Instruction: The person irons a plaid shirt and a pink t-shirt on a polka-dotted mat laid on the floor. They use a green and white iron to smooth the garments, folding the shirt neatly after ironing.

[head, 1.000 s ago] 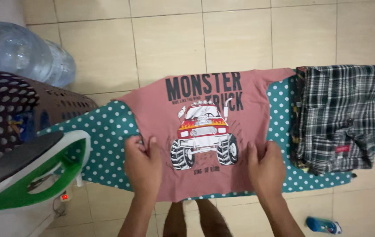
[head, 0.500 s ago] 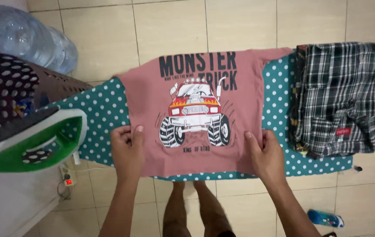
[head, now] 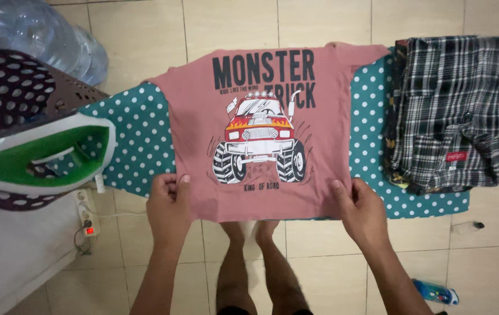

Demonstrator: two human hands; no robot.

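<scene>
A dusty-pink T-shirt (head: 325,134) with a red truck print lies spread face up across a teal ironing board with white dots (head: 135,131). My left hand (head: 167,204) pinches the shirt's near hem at its left corner. My right hand (head: 363,210) grips the same hem at its right corner. The hem hangs just over the board's near edge, above my bare feet (head: 249,233).
Folded dark plaid clothes (head: 453,111) lie on the board's right end. A green and white iron (head: 39,160) stands at the left, in front of a brown perforated basket (head: 10,87) and a large water bottle (head: 39,29). A power strip (head: 86,216) and blue bottle (head: 436,291) lie on the tiled floor.
Both hands have drawn the shirt's hem toward me, to the board's near edge, and the shirt lies flatter. My view has shifted, so the board sits higher in the frame.
</scene>
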